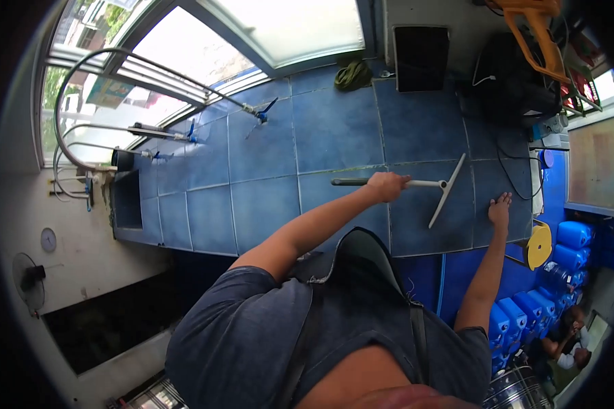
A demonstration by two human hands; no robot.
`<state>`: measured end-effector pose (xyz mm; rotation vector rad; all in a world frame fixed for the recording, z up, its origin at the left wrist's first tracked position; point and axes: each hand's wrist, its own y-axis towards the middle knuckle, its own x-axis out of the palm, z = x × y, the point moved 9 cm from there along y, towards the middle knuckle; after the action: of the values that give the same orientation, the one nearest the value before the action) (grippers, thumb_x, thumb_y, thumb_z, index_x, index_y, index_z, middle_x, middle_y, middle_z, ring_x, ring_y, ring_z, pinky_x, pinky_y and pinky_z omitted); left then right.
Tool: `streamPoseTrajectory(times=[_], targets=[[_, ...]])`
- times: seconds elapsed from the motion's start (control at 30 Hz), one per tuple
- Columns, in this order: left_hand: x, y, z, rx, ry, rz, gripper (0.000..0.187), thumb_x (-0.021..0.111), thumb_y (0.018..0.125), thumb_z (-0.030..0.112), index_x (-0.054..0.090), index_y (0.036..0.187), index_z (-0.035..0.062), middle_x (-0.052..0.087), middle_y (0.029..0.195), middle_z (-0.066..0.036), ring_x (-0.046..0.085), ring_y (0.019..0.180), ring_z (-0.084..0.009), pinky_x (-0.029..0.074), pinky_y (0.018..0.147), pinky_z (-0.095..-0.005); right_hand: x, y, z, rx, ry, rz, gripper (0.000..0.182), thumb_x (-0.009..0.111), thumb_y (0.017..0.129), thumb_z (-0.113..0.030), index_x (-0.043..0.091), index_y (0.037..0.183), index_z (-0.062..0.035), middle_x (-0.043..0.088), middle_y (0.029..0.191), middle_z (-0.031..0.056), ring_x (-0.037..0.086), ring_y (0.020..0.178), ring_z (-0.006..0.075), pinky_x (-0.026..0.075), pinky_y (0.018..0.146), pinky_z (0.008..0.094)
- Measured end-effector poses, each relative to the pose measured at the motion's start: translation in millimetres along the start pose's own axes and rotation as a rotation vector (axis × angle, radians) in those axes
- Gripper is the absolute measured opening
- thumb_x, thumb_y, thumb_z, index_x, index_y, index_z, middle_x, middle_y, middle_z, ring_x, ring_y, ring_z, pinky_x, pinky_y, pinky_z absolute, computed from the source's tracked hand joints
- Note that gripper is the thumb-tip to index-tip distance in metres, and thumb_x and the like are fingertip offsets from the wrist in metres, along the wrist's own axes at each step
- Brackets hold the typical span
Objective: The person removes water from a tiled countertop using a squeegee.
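My left hand (387,186) is wrapped around the handle of a squeegee (426,183). Its dark grip sticks out to the left of the fist, while the pale shaft runs right to a long, thin white blade lying slantwise over the blue tiled counter (338,140). Further right, my right hand (500,208) rests on the counter's tiles near the right end, fingers stretched out and holding nothing. A dark cable (508,167) curves across the tiles just above that hand.
Metal taps with blue levers (261,114) stand at the counter's left. A crumpled green cloth (353,75) lies by the window and a black panel (421,58) leans at the back. Several blue jugs (573,235) and another person (569,344) are at the lower right.
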<state>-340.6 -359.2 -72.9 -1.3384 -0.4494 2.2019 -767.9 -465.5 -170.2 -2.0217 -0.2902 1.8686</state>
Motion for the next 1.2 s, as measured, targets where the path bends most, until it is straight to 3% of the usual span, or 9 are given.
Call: streamPoseTrajectory(times=[0.07,0.27,0.4,0.57,0.73,0.8,0.87,1.03,1.2], targets=[[-5,-30,-60,0.01,-0.05,0.195,0.041,0.043,0.098,0.037,0.052,0.135,0.0206,0.068,0.098,-0.014,0.066,0.089,-0.0356,0.052,0.074,-0.0468,5,6,4,-0.005,-0.06,-0.016,0.067,0.043,0.098,-0.028,0.014,0.148,0.0073,0.007,0.157,0.0254,0.012,0.144,0.0425,0.019,0.118,0.044],[-18,-187,-264,-0.411,-0.151,0.247,0.041,0.045,0.098,0.042,0.05,0.137,0.0297,0.066,0.105,-0.017,0.064,0.094,-0.0369,0.05,0.077,-0.0477,2,7,-2,-0.028,-0.153,0.034,0.065,0.043,0.098,-0.028,0.022,0.144,0.0121,0.016,0.153,0.0312,0.016,0.143,0.0433,0.016,0.118,0.045],[-23,-320,-388,-0.673,-0.165,0.273,0.042,0.047,0.097,0.041,0.048,0.138,0.0294,0.065,0.106,-0.019,0.062,0.097,-0.0386,0.048,0.079,-0.0484,0,-24,-57,-0.088,-0.386,-0.047,0.062,0.045,0.096,-0.027,0.031,0.14,0.0146,0.02,0.149,0.0357,0.017,0.142,0.0444,0.015,0.118,0.0463],[-45,-485,-517,-0.891,0.086,0.295,0.04,0.046,0.098,0.038,0.048,0.138,0.0296,0.067,0.108,-0.016,0.062,0.101,-0.0373,0.049,0.083,-0.0484,1,-70,-140,-0.134,-0.204,0.117,0.061,0.054,0.091,-0.022,0.037,0.137,0.0138,0.016,0.15,0.0373,0.016,0.142,0.0464,0.017,0.118,0.0471],[-95,-519,-505,-1.001,0.22,0.229,0.04,0.046,0.098,0.04,0.052,0.135,0.0273,0.066,0.111,-0.014,0.061,0.105,-0.0364,0.048,0.087,-0.0489,-5,-138,-237,-0.217,-0.021,0.125,0.06,0.058,0.09,-0.021,0.039,0.138,0.0102,0.006,0.154,0.0323,0.012,0.144,0.0449,0.021,0.117,0.0452],[-105,-497,-494,-0.868,0.035,0.528,0.04,0.046,0.097,0.043,0.054,0.133,0.0255,0.066,0.112,-0.015,0.061,0.104,-0.0364,0.048,0.088,-0.049,1,-153,-261,-0.269,0.015,0.119,0.06,0.059,0.09,-0.021,0.04,0.138,0.0091,0.002,0.155,0.0303,0.011,0.144,0.0444,0.022,0.117,0.0445],[-106,-458,-482,-0.828,-0.083,0.611,0.041,0.045,0.097,0.046,0.056,0.131,0.0258,0.066,0.113,-0.014,0.061,0.104,-0.0366,0.048,0.087,-0.0487,9,-166,-286,-0.339,0.026,0.084,0.06,0.059,0.09,-0.021,0.041,0.138,0.01,-0.001,0.157,0.0268,0.009,0.145,0.0423,0.024,0.116,0.0426],[-98,-336,-443,-0.718,-0.183,0.605,0.038,0.044,0.097,0.043,0.056,0.13,0.0274,0.066,0.113,-0.013,0.062,0.104,-0.036,0.049,0.087,-0.0487,6,-187,-335,-0.444,0.024,0.044,0.06,0.061,0.089,-0.021,0.041,0.137,0.0108,-0.001,0.157,0.0263,0.009,0.146,0.0401,0.024,0.116,0.0411],[-82,-308,-458,-0.792,-0.254,0.576,0.037,0.046,0.097,0.04,0.055,0.131,0.0281,0.066,0.113,-0.012,0.062,0.103,-0.0354,0.05,0.087,-0.048,7,-192,-345,-0.464,0.006,-0.005,0.06,0.062,0.088,-0.021,0.043,0.136,0.0111,0.0,0.157,0.0264,0.009,0.146,0.0397,0.024,0.116,0.0412]])
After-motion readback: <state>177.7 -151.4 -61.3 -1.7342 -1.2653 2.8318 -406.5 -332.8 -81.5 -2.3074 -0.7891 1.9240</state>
